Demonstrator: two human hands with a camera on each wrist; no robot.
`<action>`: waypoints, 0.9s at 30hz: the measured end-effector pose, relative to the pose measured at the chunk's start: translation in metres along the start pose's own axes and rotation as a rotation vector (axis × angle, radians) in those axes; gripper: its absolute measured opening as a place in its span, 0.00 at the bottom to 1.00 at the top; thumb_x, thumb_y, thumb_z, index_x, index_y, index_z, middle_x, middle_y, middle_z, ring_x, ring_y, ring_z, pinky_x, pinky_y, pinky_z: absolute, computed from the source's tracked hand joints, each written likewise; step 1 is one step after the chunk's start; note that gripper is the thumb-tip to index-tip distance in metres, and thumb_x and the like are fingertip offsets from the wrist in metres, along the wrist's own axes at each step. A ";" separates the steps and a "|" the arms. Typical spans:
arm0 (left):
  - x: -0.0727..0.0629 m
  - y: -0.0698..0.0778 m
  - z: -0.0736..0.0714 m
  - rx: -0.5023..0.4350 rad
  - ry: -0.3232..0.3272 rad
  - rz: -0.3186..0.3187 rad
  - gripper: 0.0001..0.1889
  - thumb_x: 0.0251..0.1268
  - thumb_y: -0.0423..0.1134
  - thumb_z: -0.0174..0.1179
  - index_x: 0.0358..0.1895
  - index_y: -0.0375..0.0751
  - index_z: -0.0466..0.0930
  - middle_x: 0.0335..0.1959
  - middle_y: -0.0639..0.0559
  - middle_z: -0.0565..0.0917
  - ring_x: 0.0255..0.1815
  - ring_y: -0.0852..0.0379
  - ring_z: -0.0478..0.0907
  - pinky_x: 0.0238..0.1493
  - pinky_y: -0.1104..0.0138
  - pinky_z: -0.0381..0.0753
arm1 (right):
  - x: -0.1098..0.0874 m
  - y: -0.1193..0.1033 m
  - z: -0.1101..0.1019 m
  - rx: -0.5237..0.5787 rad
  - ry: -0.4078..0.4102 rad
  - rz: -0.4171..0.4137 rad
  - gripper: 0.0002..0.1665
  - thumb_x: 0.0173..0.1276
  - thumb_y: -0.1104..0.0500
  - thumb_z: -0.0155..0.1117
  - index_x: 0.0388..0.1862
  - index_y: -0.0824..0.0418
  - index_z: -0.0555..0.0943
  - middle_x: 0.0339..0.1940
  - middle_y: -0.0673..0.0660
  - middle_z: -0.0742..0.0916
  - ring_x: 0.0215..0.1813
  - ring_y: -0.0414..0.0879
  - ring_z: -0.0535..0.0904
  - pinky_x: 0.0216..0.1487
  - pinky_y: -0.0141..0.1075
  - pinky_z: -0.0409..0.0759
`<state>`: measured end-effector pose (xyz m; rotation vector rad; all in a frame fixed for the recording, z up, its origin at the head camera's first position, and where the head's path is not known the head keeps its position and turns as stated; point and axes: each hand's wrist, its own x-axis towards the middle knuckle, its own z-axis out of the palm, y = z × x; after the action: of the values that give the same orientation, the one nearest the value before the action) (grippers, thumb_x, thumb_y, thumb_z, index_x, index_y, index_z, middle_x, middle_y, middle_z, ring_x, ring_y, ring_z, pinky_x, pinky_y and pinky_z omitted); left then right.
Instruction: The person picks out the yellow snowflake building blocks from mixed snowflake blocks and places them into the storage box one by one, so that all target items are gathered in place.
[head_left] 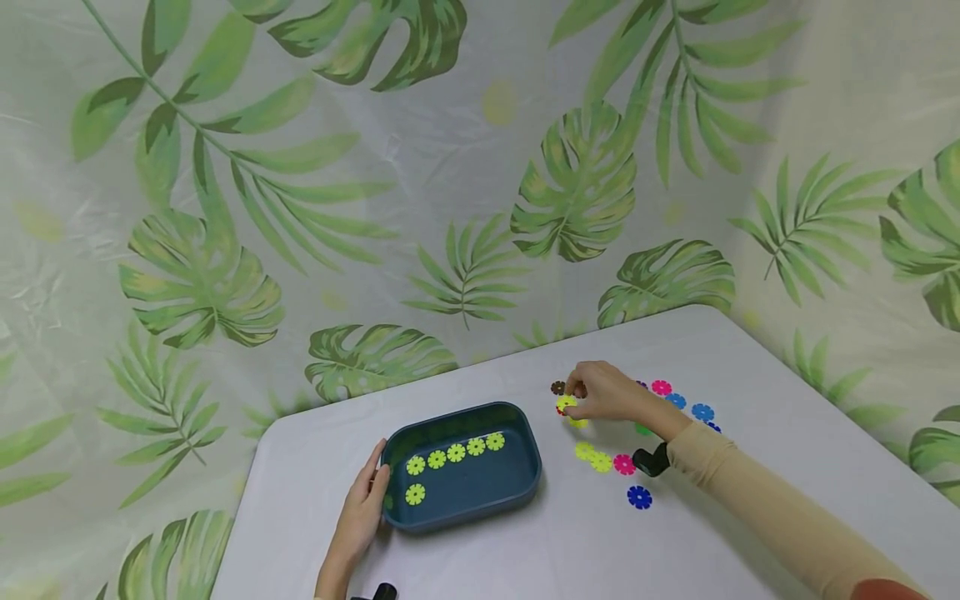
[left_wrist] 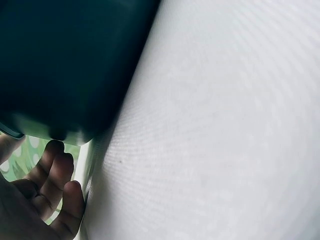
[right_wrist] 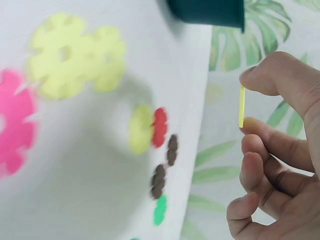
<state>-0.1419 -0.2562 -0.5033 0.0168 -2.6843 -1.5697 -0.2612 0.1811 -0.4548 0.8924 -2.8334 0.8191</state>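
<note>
My right hand (head_left: 606, 392) pinches a yellow notched snowflake disc (right_wrist: 242, 107) between thumb and index finger. It is raised above the far part of the table, the disc edge-on in the right wrist view. Beneath it lie another yellow disc (right_wrist: 140, 129) and a red disc (right_wrist: 159, 127). At the left end of a dark blue rectangular tray (head_left: 480, 502), my left hand (head_left: 362, 508) holds on, thumb by the rim and fingers against the outer wall (left_wrist: 65, 60). Inside the tray, several yellow discs (head_left: 457, 452) form a row along the far side, with one more yellow disc (head_left: 415, 494) nearer me.
Loose discs spread around my right hand: a pink disc (head_left: 624, 464), a dark blue disc (head_left: 639, 497), a pair of yellow discs (head_left: 601, 462), a light blue disc (head_left: 702, 412) and a brown disc (head_left: 558, 387). A leaf-patterned curtain (head_left: 450, 167) hangs behind the white table (head_left: 300, 467).
</note>
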 end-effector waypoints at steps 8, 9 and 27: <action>-0.009 0.023 -0.006 -0.045 -0.028 -0.046 0.28 0.85 0.44 0.45 0.81 0.48 0.55 0.45 0.35 0.75 0.39 0.44 0.72 0.37 0.62 0.72 | 0.038 -0.041 0.002 0.002 -0.042 -0.148 0.14 0.58 0.52 0.79 0.36 0.59 0.86 0.32 0.53 0.82 0.32 0.40 0.73 0.36 0.35 0.76; -0.009 0.020 -0.005 -0.042 -0.023 -0.043 0.28 0.85 0.45 0.45 0.81 0.49 0.55 0.45 0.36 0.76 0.39 0.45 0.72 0.37 0.62 0.72 | 0.042 -0.046 0.004 -0.007 -0.047 -0.175 0.14 0.58 0.52 0.79 0.36 0.59 0.86 0.32 0.53 0.82 0.32 0.40 0.73 0.36 0.34 0.76; 0.003 -0.008 0.000 -0.012 0.011 -0.008 0.28 0.84 0.48 0.45 0.81 0.53 0.56 0.51 0.39 0.75 0.43 0.48 0.71 0.40 0.60 0.71 | 0.094 -0.119 0.053 -0.124 -0.260 -0.339 0.12 0.60 0.50 0.76 0.36 0.56 0.86 0.29 0.45 0.79 0.31 0.37 0.73 0.37 0.32 0.75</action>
<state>-0.1448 -0.2601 -0.5101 0.0357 -2.6693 -1.5831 -0.2684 0.0231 -0.4246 1.4998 -2.7739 0.5124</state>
